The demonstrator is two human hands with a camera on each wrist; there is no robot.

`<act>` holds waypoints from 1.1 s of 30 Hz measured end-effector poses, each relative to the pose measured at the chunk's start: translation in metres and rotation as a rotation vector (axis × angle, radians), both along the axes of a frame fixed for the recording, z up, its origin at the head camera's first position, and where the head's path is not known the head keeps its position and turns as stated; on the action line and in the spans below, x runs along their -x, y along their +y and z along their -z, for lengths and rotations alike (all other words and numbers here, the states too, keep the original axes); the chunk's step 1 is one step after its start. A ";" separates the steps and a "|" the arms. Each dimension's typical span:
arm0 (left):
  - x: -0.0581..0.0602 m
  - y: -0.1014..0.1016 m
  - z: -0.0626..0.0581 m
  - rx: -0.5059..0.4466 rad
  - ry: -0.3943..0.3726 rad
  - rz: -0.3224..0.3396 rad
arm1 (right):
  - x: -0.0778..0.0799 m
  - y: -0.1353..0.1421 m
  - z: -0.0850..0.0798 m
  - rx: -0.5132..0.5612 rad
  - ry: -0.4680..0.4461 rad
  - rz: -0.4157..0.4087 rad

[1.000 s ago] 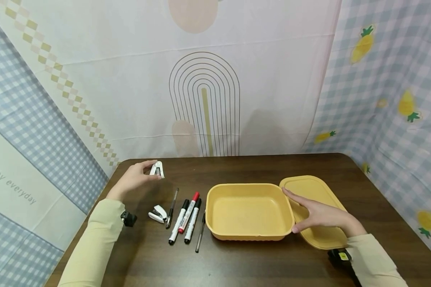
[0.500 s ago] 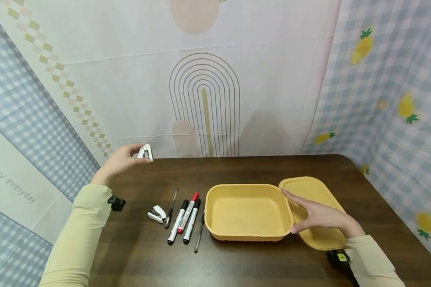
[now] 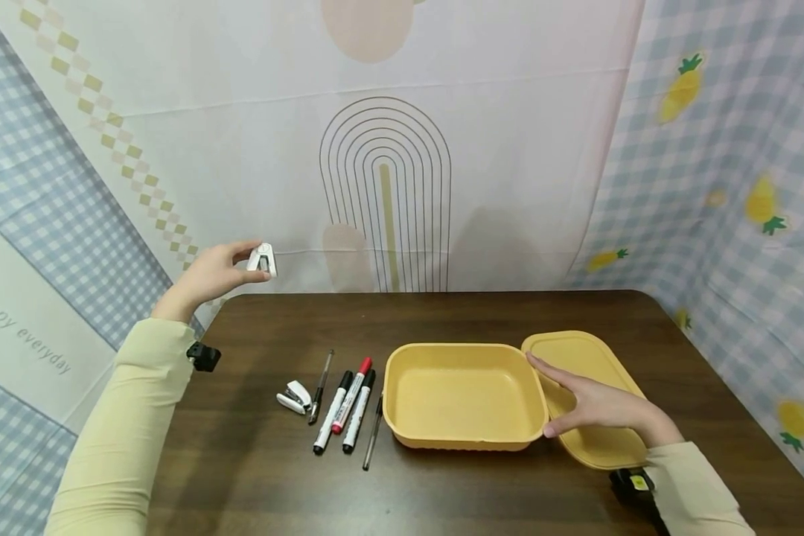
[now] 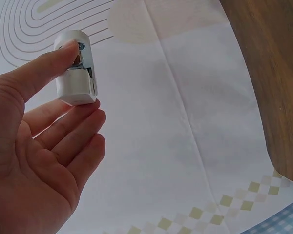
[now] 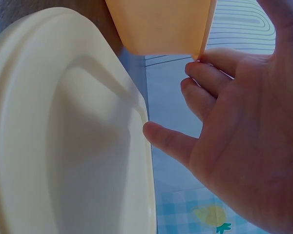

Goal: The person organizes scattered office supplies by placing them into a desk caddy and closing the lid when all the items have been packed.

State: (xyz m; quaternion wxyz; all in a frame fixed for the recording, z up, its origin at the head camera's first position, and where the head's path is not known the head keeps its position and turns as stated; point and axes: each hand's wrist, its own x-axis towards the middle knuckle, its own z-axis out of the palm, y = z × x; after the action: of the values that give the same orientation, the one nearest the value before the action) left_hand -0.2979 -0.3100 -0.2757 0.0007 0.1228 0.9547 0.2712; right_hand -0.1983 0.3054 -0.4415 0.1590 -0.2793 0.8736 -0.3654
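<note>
In the head view my left hand (image 3: 204, 279) is raised at the table's far left edge. It pinches a small white mini stapler (image 3: 263, 260) between thumb and fingers. The left wrist view shows the thumb over the stapler (image 4: 74, 87), fingertips beneath it. A second white mini stapler (image 3: 295, 398), its arms spread, lies on the table. My right hand (image 3: 606, 402) rests at the right side of a yellow plastic box (image 3: 465, 441), thumb and forefinger spread along its rim. In the right wrist view a fingertip also meets the edge of the yellow lid (image 5: 93, 126).
Left of the box lie a red marker (image 3: 351, 394), a black-capped marker (image 3: 333, 413) and another one (image 3: 359, 411). A pen (image 3: 320, 391) lies beside the stapler, and another pen (image 3: 373, 435) close against the box. A patterned cloth (image 3: 509, 149) hangs behind the brown table (image 3: 442, 491).
My left hand has lifted the stapler up and leftward, from over the table to in front of the hanging cloth. The right hand has stayed at the box.
</note>
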 end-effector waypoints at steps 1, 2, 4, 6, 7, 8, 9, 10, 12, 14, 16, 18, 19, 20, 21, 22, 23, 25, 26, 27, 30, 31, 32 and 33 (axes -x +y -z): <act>0.000 0.001 -0.001 0.008 0.004 -0.001 | 0.000 0.000 0.000 0.000 -0.001 0.001; 0.000 0.002 -0.001 0.018 0.010 -0.004 | 0.000 0.000 0.000 0.001 0.000 0.002; 0.001 0.005 -0.001 0.035 0.017 -0.008 | 0.001 0.000 0.000 0.003 -0.001 0.000; 0.002 0.008 0.000 0.050 0.023 -0.002 | 0.001 0.000 0.000 0.008 -0.008 -0.004; 0.003 0.011 0.000 0.056 0.027 0.002 | 0.001 0.000 0.001 0.010 -0.010 -0.006; 0.004 0.013 0.000 0.057 0.029 0.007 | 0.001 0.000 0.001 0.011 -0.013 -0.007; 0.006 0.015 0.000 0.058 0.030 0.013 | 0.000 0.001 0.001 0.010 -0.015 -0.010; 0.006 0.018 0.000 0.057 0.031 0.019 | 0.000 0.001 0.002 0.009 -0.017 -0.011; 0.008 0.023 0.000 0.050 0.036 0.027 | 0.000 0.001 0.003 0.007 -0.016 -0.014; 0.010 0.029 -0.002 0.037 0.042 0.036 | 0.000 0.001 0.003 0.006 -0.013 -0.015; 0.012 0.036 -0.005 0.028 0.051 0.045 | 0.000 0.001 0.004 0.007 -0.008 -0.015; 0.014 0.042 -0.007 0.026 0.056 0.057 | 0.000 0.001 0.004 0.008 -0.004 -0.016; 0.016 0.045 -0.009 0.025 0.059 0.063 | 0.000 0.001 0.003 0.008 -0.002 -0.016; 0.017 0.048 -0.010 0.023 0.061 0.069 | 0.000 0.001 0.003 0.007 -0.001 -0.016; 0.018 0.051 -0.012 0.023 0.062 0.074 | 0.000 0.001 0.003 0.007 -0.002 -0.017; 0.019 0.054 -0.014 0.023 0.063 0.080 | 0.000 0.001 0.003 0.005 -0.001 -0.018; 0.020 0.057 -0.016 0.022 0.065 0.084 | 0.000 0.001 0.002 0.003 -0.001 -0.018; 0.023 0.065 -0.020 0.018 0.071 0.094 | 0.000 0.001 0.002 0.002 -0.004 -0.016; 0.025 0.068 -0.022 0.018 0.076 0.100 | 0.000 0.001 0.002 0.000 -0.003 -0.015; 0.026 0.072 -0.025 0.019 0.080 0.105 | 0.000 0.001 0.002 0.001 -0.001 -0.013; 0.030 0.083 -0.032 0.022 0.096 0.126 | 0.000 0.002 0.002 0.005 -0.001 -0.013; 0.031 0.087 -0.034 0.023 0.101 0.134 | 0.000 0.002 0.002 0.006 -0.001 -0.013; 0.032 0.091 -0.036 0.025 0.107 0.141 | 0.000 0.002 0.002 0.006 -0.002 -0.014; 0.033 0.095 -0.039 0.024 0.110 0.148 | 0.000 0.002 0.002 0.009 -0.004 -0.016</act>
State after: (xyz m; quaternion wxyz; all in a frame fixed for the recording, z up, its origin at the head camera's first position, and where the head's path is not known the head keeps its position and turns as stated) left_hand -0.3304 -0.2152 -0.2369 -0.0304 0.2076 0.9448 0.2517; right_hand -0.1983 0.3075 -0.4436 0.1624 -0.2862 0.8695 -0.3684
